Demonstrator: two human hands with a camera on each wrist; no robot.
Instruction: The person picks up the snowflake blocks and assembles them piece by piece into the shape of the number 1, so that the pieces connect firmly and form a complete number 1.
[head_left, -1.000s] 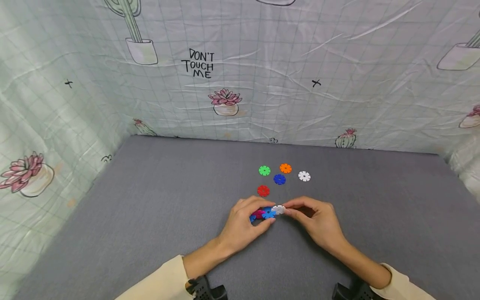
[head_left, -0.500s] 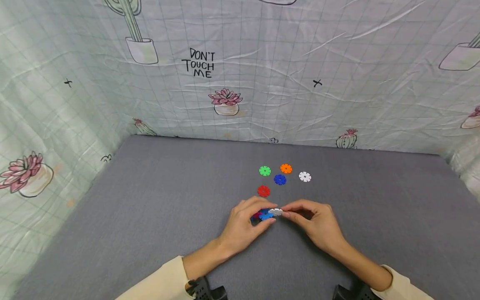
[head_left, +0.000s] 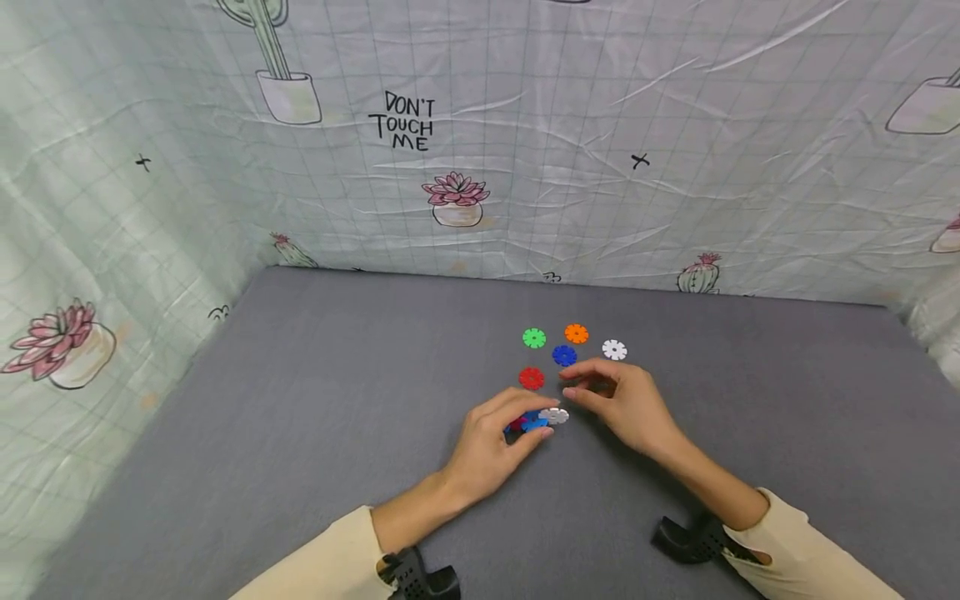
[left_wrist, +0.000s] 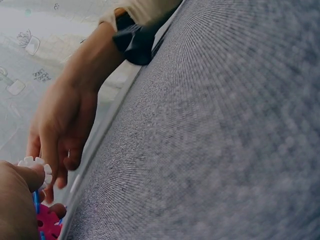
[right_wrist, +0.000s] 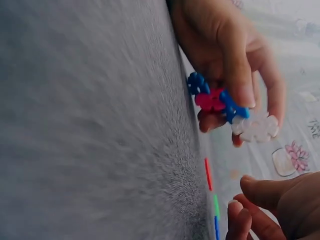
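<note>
My left hand (head_left: 487,442) grips a short chain of notched plastic discs, just above the grey table. In the right wrist view the chain runs from a dark blue disc (right_wrist: 197,83) through a pink disc (right_wrist: 210,101) and a blue disc (right_wrist: 233,106) to a white disc (right_wrist: 256,128) at its free end. The left thumb lies against the blue disc there. My right hand (head_left: 633,408) is apart from the chain, its fingers loosely bent with nothing between them. Its fingertips are near a loose red disc (head_left: 532,378) and a loose blue disc (head_left: 565,356).
Farther back on the grey table (head_left: 375,358) lie a green disc (head_left: 534,337), an orange disc (head_left: 576,333) and another white disc (head_left: 614,349), all flat. A printed curtain (head_left: 525,183) hangs along the table's back and left side.
The right hand has let go of the white disc at the chain's end and moved up and away toward the loose discs. The left hand still holds the chain.
</note>
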